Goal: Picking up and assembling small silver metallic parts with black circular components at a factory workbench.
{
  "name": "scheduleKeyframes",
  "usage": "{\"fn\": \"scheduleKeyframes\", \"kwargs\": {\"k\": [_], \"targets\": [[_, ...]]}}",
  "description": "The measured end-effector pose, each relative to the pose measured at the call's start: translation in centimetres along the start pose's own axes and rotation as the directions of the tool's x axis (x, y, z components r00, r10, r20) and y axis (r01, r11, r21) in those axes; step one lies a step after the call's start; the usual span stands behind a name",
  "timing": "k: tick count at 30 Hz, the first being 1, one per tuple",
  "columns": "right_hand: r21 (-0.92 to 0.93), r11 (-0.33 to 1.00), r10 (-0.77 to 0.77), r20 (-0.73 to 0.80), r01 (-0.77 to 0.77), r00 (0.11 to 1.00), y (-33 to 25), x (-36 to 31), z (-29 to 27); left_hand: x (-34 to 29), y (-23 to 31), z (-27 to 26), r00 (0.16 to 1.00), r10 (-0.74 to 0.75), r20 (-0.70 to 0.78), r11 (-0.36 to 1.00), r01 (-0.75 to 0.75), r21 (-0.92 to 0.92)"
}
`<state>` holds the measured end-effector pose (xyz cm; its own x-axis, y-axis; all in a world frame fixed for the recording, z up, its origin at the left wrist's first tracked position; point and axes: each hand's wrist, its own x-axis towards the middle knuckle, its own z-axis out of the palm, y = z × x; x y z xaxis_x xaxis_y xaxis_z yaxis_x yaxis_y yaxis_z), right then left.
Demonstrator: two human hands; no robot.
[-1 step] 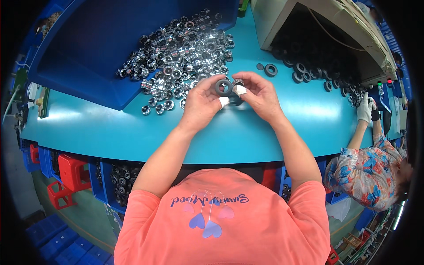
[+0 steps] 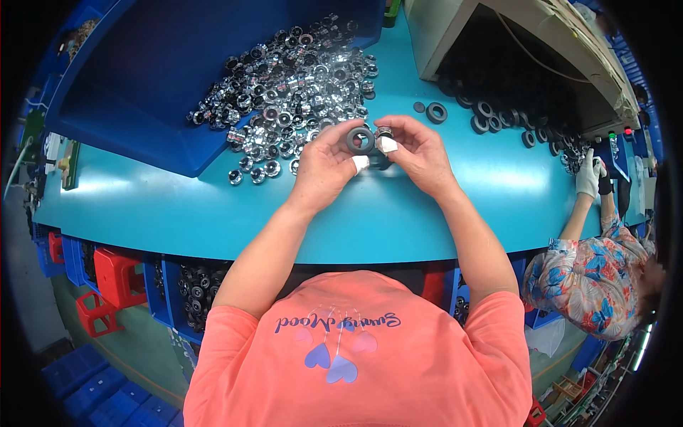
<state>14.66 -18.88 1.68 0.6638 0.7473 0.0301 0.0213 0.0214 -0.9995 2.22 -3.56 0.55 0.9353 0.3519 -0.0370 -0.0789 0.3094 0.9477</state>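
Observation:
Over the teal table my left hand (image 2: 321,165) grips a small black rubber tyre (image 2: 351,144) between fingers and thumb, its open hole facing up toward me. Close beside it, my right hand (image 2: 425,161) pinches a shiny chrome wheel hub (image 2: 384,132), partly covered by the fingers. White wrapping covers both thumb tips. Tyre and hub are side by side; whether they touch I cannot tell. A dark round thing (image 2: 383,164) shows just below the right thumb, mostly hidden. Beyond my hands spreads a heap of chrome hubs (image 2: 313,89).
The hubs spill from a large blue bin (image 2: 135,135) at the left. At the right, black tyres (image 2: 485,109) spill from a tipped pale box (image 2: 452,35); a loose tyre (image 2: 436,112) lies nearer. A co-worker's gloved hand (image 2: 588,176) handles small parts at far right.

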Motion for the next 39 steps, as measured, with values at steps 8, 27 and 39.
{"fn": "scheduleKeyframes", "kwargs": {"k": [8,27,39], "targets": [[-0.006,1.0,0.027,0.013,-0.027,1.0,0.0,0.0,-0.2,-0.1,0.5,0.0,0.999,0.034,0.018,0.999,-0.034,0.015],[0.383,0.891,0.215,0.115,-0.243,0.97,-0.9,0.1,-1.5,0.0,1.0,-0.7,0.988,-0.105,0.113,0.954,0.133,-0.269],[0.274,0.961,0.013,0.035,-0.022,0.999,-0.4,0.1,-1.3,0.0,1.1,-0.4,0.986,-0.127,0.105,0.97,0.146,-0.196]]}}
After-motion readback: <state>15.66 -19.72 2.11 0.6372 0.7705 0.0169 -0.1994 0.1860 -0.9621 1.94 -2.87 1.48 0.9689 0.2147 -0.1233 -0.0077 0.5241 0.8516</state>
